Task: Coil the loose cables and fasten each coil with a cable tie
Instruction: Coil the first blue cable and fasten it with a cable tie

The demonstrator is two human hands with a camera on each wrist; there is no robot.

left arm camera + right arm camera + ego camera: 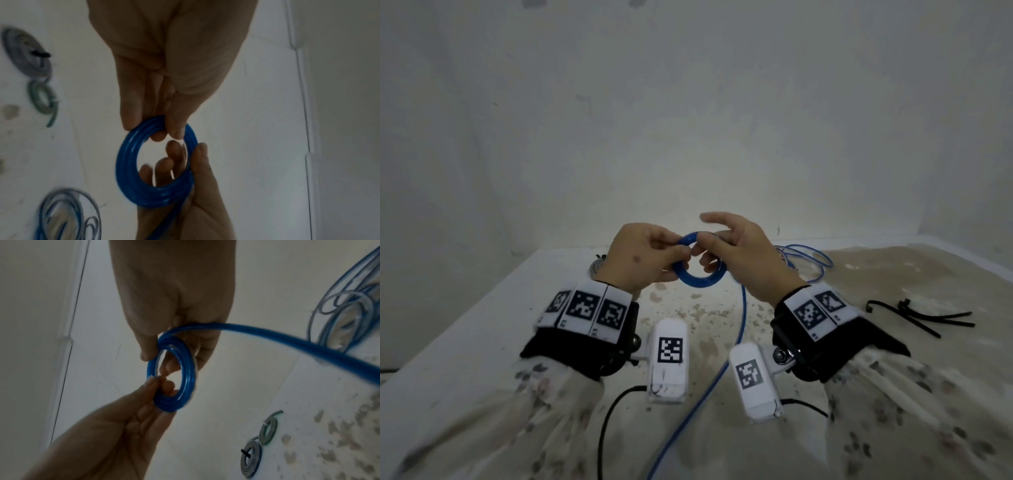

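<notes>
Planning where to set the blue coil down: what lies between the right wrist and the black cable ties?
Bare stained table between the right hand and the black cable ties, head view.

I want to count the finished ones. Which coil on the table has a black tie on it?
The grey coil, the one with the black tie across it. The green coil beside it shows no black tie.
</notes>
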